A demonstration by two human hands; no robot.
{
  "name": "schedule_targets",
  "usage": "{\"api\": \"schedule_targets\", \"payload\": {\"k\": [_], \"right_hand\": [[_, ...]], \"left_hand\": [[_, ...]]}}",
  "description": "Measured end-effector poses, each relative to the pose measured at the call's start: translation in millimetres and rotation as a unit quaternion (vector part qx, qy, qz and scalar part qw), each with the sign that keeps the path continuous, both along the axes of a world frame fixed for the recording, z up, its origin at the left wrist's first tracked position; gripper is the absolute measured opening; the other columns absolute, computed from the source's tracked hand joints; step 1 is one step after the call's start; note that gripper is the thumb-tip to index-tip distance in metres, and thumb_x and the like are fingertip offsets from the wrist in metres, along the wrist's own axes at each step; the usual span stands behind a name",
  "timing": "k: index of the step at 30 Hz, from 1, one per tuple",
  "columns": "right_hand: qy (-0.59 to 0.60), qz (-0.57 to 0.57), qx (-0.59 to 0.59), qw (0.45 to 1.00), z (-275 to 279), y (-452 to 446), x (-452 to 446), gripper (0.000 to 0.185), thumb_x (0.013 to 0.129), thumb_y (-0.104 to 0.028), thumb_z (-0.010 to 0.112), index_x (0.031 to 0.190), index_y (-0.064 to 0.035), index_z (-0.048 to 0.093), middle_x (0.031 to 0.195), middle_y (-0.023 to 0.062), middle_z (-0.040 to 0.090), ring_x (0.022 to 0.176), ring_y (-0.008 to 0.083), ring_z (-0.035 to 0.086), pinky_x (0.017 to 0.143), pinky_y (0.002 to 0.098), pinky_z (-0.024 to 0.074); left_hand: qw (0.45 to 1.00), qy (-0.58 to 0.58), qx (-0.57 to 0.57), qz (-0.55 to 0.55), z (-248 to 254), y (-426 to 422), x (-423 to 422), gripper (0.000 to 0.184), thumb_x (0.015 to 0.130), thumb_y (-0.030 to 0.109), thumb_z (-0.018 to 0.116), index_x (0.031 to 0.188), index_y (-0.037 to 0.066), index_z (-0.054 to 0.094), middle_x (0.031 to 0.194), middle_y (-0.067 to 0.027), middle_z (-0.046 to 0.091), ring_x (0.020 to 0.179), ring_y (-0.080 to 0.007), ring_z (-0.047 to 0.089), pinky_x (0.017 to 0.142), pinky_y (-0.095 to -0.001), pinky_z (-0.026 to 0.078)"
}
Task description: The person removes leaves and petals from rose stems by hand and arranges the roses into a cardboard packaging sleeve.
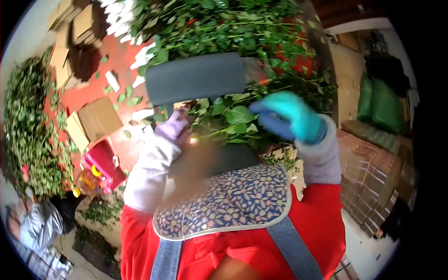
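Observation:
My left hand [173, 126], in a purple glove, is closed at the left end of a leafy stem [239, 116], its fingertips partly hidden. My right hand [290, 116], in a teal and blue glove, is smeared by motion at the stem's right side. Its fingers curve toward the leaves, but I cannot tell whether they grip. Just beyond both hands lies a dark grey ribbed pad [196, 78]. A brown blurred shape [196, 172], too smeared to name, is below my left hand, over a dark surface in front of the floral apron bib [224, 200].
Leafy stems [224, 32] are heaped across the red table [133, 60], with white wraps [119, 18] at their left. Cardboard pieces [99, 119], a pink container [103, 165] and more greenery [30, 121] lie left. Another person [39, 224] is at lower left. Stacked bundles [366, 172] stand right.

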State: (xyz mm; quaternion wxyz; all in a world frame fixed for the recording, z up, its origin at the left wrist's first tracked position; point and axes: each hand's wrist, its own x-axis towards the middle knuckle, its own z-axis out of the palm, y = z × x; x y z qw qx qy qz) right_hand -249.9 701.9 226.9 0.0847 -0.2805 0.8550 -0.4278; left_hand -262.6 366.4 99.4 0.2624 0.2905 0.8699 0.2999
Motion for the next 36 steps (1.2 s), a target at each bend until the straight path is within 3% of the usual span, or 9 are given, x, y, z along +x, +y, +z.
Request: {"api": "schedule_targets", "payload": {"k": [10,18,19,20,21,22,32,34,36], "right_hand": [[0.119,0.155,0.369,0.909,-108,-123,20,0.013,0.079,-0.027,0.063,0.085,-0.0153,0.065,0.09,0.004,0.057,0.086,0.0239,0.056,0.075,0.0398,0.0429],[-0.043,0.063,0.066,0.995,-102,-92,4,0.023,0.079,-0.004,0.066,0.102,-0.0033,0.065,0.1,0.0093,0.065,0.082,0.0226,0.064,0.07,0.0334,0.0506],[-0.37,-0.096,-0.159,0.91,-101,-88,2,0.025,0.08,-0.002,0.067,0.104,-0.0018,0.063,0.101,0.0084,0.065,0.084,0.0201,0.064,0.072,0.033,0.0513],[-0.626,-0.244,-0.349,0.653,-104,-82,2,0.027,0.081,-0.001,0.068,0.107,-0.0003,0.062,0.102,0.0075,0.064,0.087,0.0175,0.064,0.074,0.0326,0.052],[-0.414,-0.079,-0.255,0.87,-117,-67,9,0.031,0.083,0.002,0.066,0.113,0.0015,0.059,0.106,0.0058,0.063,0.095,0.0135,0.062,0.082,0.0309,0.0515],[-0.279,0.003,-0.154,0.948,-110,-59,5,0.034,0.084,0.004,0.065,0.117,0.0008,0.058,0.11,0.0052,0.062,0.102,0.0127,0.059,0.09,0.0291,0.0485],[-0.288,0.089,-0.095,0.949,-69,-25,-16,0.033,0.083,0.008,0.058,0.115,0.0005,0.058,0.117,0.0133,0.062,0.106,0.0251,0.061,0.093,0.0395,0.0485],[-0.203,-0.036,-0.143,0.968,-20,-35,-4,0.025,0.084,-0.005,0.059,0.108,0.0025,0.061,0.108,0.0144,0.064,0.095,0.0248,0.063,0.087,0.0395,0.0512],[0.086,-0.405,0.119,0.902,26,-60,28,0.03,0.085,-0.022,0.06,0.1,0.0025,0.065,0.097,0.0138,0.067,0.081,0.0241,0.065,0.079,0.0388,0.0532]], "left_hand": [[1.0,-0.001,-0.004,0.011,-5,1,0,0.038,0.083,0.02,0.065,0.12,0.015,0.061,0.126,-0.0082,0.052,0.097,-0.0286,0.064,0.08,-0.0344,0.054],[0.997,0.045,0.05,0.025,-17,0,0,0.035,0.08,0.019,0.065,0.115,0.013,0.062,0.127,-0.0083,0.051,0.103,-0.0295,0.06,0.08,-0.0383,0.053],[0.998,0.03,0.052,0.018,-15,-1,0,0.035,0.08,0.019,0.065,0.114,0.013,0.061,0.128,-0.0094,0.05,0.105,-0.0303,0.06,0.081,-0.0386,0.053],[0.998,0.016,0.054,0.01,-15,-1,-2,0.035,0.08,0.019,0.065,0.114,0.012,0.061,0.128,-0.0105,0.049,0.106,-0.0311,0.059,0.081,-0.0389,0.052],[0.988,0.077,0.13,0.011,-37,-2,1,0.034,0.08,0.018,0.065,0.113,0.01,0.06,0.129,-0.0123,0.049,0.105,-0.0331,0.059,0.081,-0.0395,0.052],[0.998,0.017,0.067,0.003,-10,-2,-2,0.035,0.08,0.016,0.065,0.114,0.009,0.06,0.131,-0.0125,0.048,0.106,-0.0328,0.059,0.082,-0.039,0.052],[0.995,-0.056,0.085,-0.003,-5,-3,-6,0.043,0.077,0.005,0.066,0.119,0.005,0.059,0.132,-0.0152,0.047,0.102,-0.0303,0.061,0.084,-0.0363,0.053],[0.994,-0.051,0.094,-0.003,-6,-3,-6,0.043,0.078,0.007,0.065,0.12,0.005,0.058,0.13,-0.015,0.048,0.1,-0.0298,0.062,0.083,-0.0363,0.052],[0.997,-0.018,0.067,-0.015,-6,-2,-6,0.043,0.079,0.009,0.065,0.122,0.006,0.057,0.128,-0.0148,0.048,0.099,-0.0295,0.062,0.083,-0.0364,0.052]]}}
